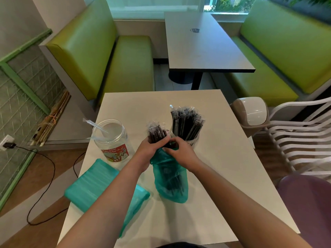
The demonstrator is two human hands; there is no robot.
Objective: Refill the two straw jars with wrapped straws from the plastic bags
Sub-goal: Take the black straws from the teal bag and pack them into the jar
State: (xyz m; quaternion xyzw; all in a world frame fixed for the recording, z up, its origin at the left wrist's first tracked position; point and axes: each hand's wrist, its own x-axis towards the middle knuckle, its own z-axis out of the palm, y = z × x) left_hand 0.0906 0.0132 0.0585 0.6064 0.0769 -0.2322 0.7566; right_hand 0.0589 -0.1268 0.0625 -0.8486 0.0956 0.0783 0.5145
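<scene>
White table: right half bare. Left hand grips a black straw bundle; right hand pinches the teal bag mouth, mid-table. Near-empty jar by left edge.

Soft daylight enters from the window at the top; wide-angle distortion bends the edges, and the corners look slightly blurred.

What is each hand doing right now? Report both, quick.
Left hand: closed around a bundle of black wrapped straws.
Right hand: closed on the mouth of the green plastic bag.
</scene>
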